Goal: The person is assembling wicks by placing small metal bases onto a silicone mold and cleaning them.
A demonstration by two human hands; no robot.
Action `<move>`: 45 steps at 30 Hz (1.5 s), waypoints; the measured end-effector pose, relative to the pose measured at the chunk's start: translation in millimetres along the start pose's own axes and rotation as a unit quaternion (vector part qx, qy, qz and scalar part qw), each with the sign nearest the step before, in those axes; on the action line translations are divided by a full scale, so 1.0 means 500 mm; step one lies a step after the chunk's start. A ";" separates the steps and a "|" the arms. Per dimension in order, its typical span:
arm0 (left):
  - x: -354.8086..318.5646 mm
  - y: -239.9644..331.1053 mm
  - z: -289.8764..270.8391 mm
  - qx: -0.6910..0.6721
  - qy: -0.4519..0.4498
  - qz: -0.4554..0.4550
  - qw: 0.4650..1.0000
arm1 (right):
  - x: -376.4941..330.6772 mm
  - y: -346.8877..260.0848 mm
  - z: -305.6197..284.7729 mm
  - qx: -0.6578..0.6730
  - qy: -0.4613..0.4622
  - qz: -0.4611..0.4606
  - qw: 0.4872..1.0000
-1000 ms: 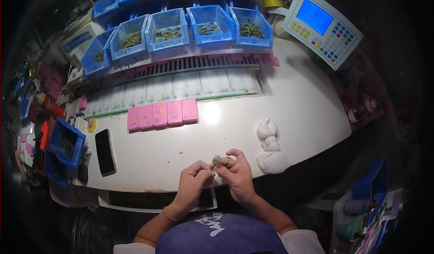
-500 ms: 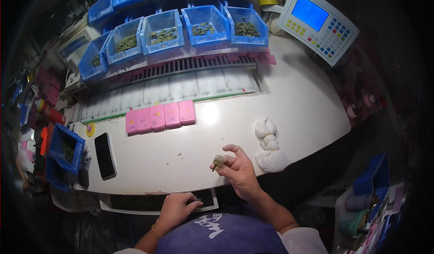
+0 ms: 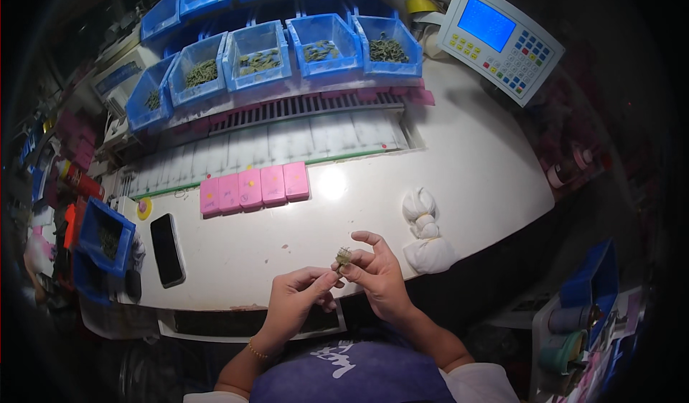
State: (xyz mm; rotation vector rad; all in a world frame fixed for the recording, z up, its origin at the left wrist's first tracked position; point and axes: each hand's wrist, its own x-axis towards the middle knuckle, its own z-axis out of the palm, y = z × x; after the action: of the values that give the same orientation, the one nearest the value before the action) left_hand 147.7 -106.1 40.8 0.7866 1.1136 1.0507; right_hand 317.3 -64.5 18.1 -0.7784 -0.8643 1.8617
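The right hand (image 3: pixel 379 277) pinches a small greenish-brown wound component (image 3: pixel 343 257) between thumb and forefinger, its fingers closed on the part and holding it just above the near edge of the white worktop (image 3: pixel 466 166). The left hand (image 3: pixel 298 299) meets it from the left, fingertips touching the same small part from below, so the two hands are together with the component between them, in front of the person's chest.

Just right of the right hand a knotted white cloth bundle (image 3: pixel 425 231) lies on the worktop. Beyond the hands a row of five pink rectangular blocks (image 3: pixel 255 188) sits side by side, and to the left of the left hand a black smartphone (image 3: pixel 166 249) lies flat, screen up. A round yellow sticker (image 3: pixel 145 208) lies near the phone's far end.

Further back runs a slotted white rack (image 3: pixel 287 134), and behind it stand rows of blue plastic bins (image 3: pixel 287 51) holding small greenish parts. At the far right corner stands a tilted grey control panel with a blue screen and coloured keys (image 3: pixel 502 37). Another blue bin (image 3: pixel 104 234) hangs off the left end of the worktop.
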 end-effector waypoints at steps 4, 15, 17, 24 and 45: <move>0.008 -0.003 0.000 -0.027 0.006 -0.018 0.999 | 0.002 0.006 -0.004 -0.040 -0.003 0.000 0.999; 0.355 0.311 -0.132 0.511 0.351 0.462 0.634 | 0.054 0.049 -0.083 -0.451 0.050 -0.200 0.869; 0.428 0.381 -0.167 0.628 0.394 0.455 0.494 | 0.052 0.044 -0.069 -0.485 0.024 -0.205 0.850; 0.616 0.448 -0.183 0.785 0.394 0.288 0.382 | 0.055 0.039 -0.071 -0.503 0.021 -0.246 0.828; 0.192 0.038 -0.045 0.589 0.085 0.408 0.692 | 0.095 0.055 -0.043 -0.123 0.036 -0.098 0.987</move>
State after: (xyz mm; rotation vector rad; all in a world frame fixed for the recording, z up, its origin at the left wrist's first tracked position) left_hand 130.0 -9.2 20.9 2.4395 1.6363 1.0146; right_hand 303.0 -25.5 -23.9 -0.8733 -1.0971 1.5627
